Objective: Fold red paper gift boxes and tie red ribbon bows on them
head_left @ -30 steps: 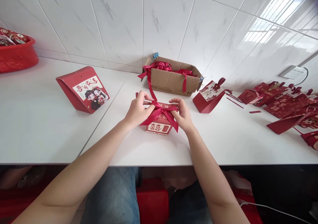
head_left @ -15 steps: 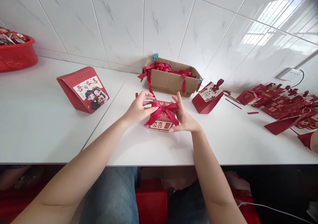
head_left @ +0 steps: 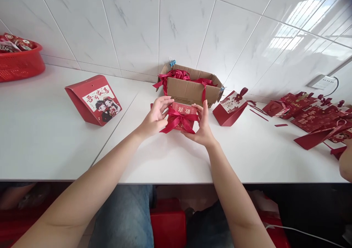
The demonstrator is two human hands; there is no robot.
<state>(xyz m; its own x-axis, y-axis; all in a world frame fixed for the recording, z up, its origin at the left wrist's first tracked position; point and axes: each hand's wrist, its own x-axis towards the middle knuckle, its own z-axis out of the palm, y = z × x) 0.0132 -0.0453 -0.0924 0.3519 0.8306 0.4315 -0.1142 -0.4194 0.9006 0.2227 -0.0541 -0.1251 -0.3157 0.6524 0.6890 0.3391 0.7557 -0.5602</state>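
A small red gift box (head_left: 183, 109) with pale printed characters is between my two hands, above the white table near its middle. Around it runs a red ribbon tied in a bow (head_left: 180, 120), its tails hanging at the front. My left hand (head_left: 156, 118) grips the box's left side, thumb in front and fingers behind. On the opposite side my right hand (head_left: 201, 125) holds it, thumb low at the front corner and fingers up along the edge. The box's underside is hidden.
Behind my hands stands a cardboard box (head_left: 189, 88) of red ribbons. A red tent-shaped box (head_left: 95, 99) is at left, another (head_left: 230, 107) at right. A red basket (head_left: 22, 63) sits far left. Several red gift boxes (head_left: 310, 112) crowd the right, near another person's hand (head_left: 345, 162).
The gift box has been tipped, so its top now faces me and the front panel is out of sight. My right hand has closed in on its side.
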